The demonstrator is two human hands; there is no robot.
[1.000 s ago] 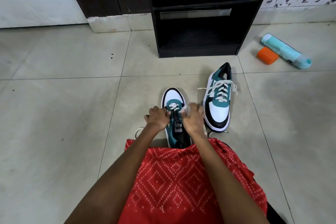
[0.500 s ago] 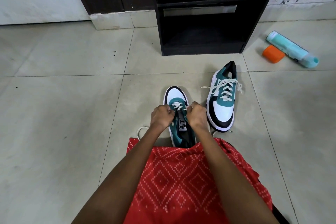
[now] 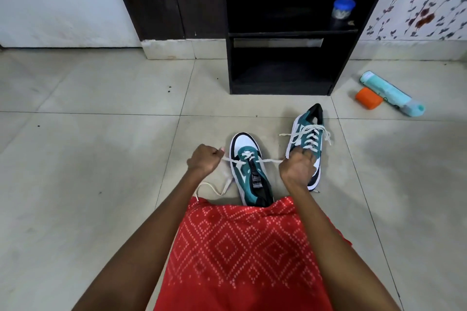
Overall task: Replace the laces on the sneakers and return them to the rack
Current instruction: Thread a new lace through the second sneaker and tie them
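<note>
A pale tiled floor (image 3: 88,159) fills the frame. A black rack (image 3: 280,89) stands at top centre. Red patterned cloth (image 3: 240,247) covers the lap at the bottom. One sneaker (image 3: 249,177) lies at centre, toe toward the rack; the second sneaker (image 3: 307,131), laced, lies just right of it. A bottle (image 3: 389,92) lies at right. The left hand (image 3: 203,160) and right hand (image 3: 295,168) each grasp an end of the lace (image 3: 267,160), stretched taut across the centre sneaker. An orange cap (image 3: 369,101) touches the bottle; a jar (image 3: 343,11) sits on the rack's upper shelf.

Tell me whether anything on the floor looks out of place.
The pale teal cylindrical bottle lies on its side on the beige tiled floor, right of the black wooden rack, with a small orange object beside it; both look dropped.
</note>
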